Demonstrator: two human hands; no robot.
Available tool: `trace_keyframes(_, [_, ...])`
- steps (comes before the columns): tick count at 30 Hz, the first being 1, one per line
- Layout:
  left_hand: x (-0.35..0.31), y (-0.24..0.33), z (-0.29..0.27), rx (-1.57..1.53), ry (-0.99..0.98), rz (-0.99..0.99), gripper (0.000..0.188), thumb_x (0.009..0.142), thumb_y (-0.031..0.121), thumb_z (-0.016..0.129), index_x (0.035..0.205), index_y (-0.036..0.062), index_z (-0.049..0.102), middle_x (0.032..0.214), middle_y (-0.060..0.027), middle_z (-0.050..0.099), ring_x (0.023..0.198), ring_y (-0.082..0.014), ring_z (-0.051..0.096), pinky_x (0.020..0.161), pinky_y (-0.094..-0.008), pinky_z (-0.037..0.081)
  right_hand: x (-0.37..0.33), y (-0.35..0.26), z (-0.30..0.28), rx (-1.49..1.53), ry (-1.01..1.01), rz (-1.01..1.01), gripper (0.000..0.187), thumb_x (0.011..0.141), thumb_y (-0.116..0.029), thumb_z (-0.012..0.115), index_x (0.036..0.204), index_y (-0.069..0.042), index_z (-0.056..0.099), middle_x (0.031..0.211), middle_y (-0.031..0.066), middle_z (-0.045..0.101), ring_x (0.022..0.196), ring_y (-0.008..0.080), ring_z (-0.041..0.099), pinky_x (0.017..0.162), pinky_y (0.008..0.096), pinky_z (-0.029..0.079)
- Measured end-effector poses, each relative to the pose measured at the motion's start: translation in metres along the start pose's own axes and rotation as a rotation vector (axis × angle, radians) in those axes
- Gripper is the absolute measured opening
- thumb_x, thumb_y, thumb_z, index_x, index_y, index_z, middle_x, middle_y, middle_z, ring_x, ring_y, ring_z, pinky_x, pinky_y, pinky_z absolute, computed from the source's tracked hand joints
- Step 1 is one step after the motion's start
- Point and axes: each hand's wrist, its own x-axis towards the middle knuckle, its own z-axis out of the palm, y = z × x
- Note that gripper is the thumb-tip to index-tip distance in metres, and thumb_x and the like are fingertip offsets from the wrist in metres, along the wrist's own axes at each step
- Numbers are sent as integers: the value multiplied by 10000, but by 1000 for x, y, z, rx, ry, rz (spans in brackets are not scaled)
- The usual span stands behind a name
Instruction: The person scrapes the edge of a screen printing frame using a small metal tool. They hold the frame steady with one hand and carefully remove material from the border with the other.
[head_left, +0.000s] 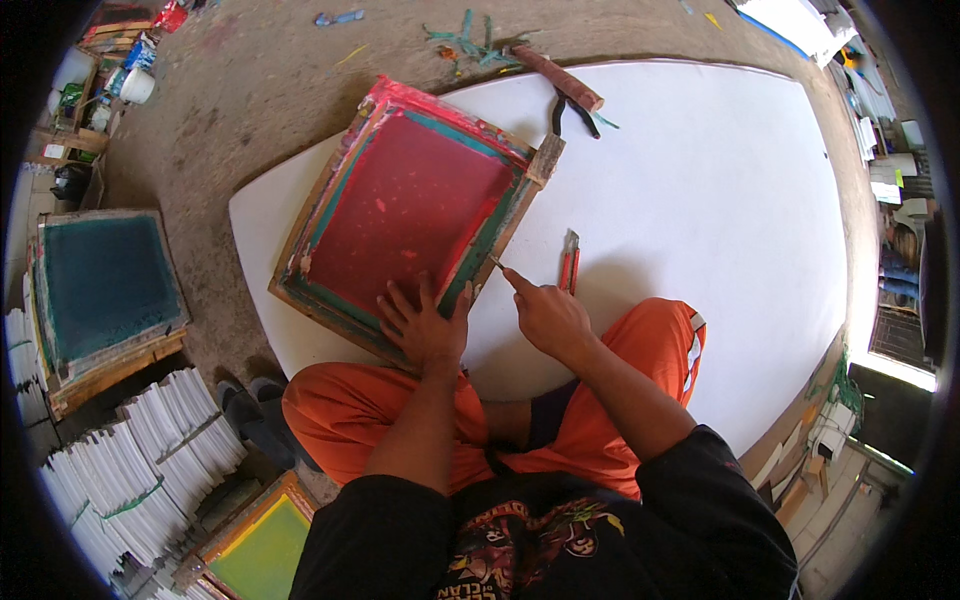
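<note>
A wood-edged screen printing frame [330,190] with red mesh and green borders lies tilted on the white board. On its lower part rests my left hand [425,325], flat with fingers spread. Just right of the frame, my right hand [548,315] is closed around a thin tool [496,262]; its short pointed tip meets the frame's wooden side. Its handle is hidden in my fist, so its exact kind cannot be told. Close by that hand lies a red utility knife [570,262]. Black-handled pliers [575,118] sit beyond the frame's top right corner.
A brown wooden stick [560,78] lies across the far edge of the white board [710,200], near green scraps [475,42] on the floor. At left stand another framed screen [110,285] and paper stacks [150,465]. A yellow-green screen [262,550] is at lower left.
</note>
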Motion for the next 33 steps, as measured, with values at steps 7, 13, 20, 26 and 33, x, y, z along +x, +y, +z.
trace_keyframes(7, [0, -3, 2, 52, -36, 135, 796, 988, 770, 473, 1656, 348, 372, 1760, -231, 133, 1617, -499, 73, 1266, -708, 105, 9, -12, -15, 62, -111, 76, 545, 1029, -166, 501, 1574, -136, 486, 965, 285, 748, 924, 416, 764, 845, 546, 618])
trace_keyframes(13, [3, -8, 17, 26, 33, 177, 788, 993, 751, 487, 1651, 330, 387, 1760, -233, 143, 1619, -498, 71, 1263, -715, 103, 14, 8, -1, 154, 46, -59, 473, 1049, -158, 496, 1513, -92, 558, 1028, 315, 734, 949, 479, 735, 881, 555, 594])
trace_keyframes(20, [3, -8, 13, 39, 0, 162, 827, 995, 744, 489, 1675, 302, 332, 1769, -209, 136, 1629, -471, 59, 1273, -698, 90, 13, 8, 24, 376, 88, -13, 496, 1050, -167, 515, 1544, -118, 519, 1008, 294, 744, 925, 489, 739, 892, 588, 580])
trace_keyframes(26, [3, -6, 10, 78, -24, 148, 838, 997, 747, 477, 1687, 306, 298, 1773, -200, 132, 1630, -468, 59, 1276, -688, 113, 13, 24, 25, 80, 58, -41, 495, 1062, -199, 531, 1552, -133, 507, 939, 286, 742, 872, 484, 746, 839, 616, 582])
trace_keyframes(33, [1, -9, 20, 81, 14, 163, 821, 1003, 748, 459, 1675, 294, 333, 1772, -200, 139, 1628, -469, 69, 1270, -692, 131, 23, 37, 66, 449, 194, -123, 515, 1070, -194, 568, 1581, -167, 514, 924, 244, 730, 743, 350, 725, 759, 532, 588])
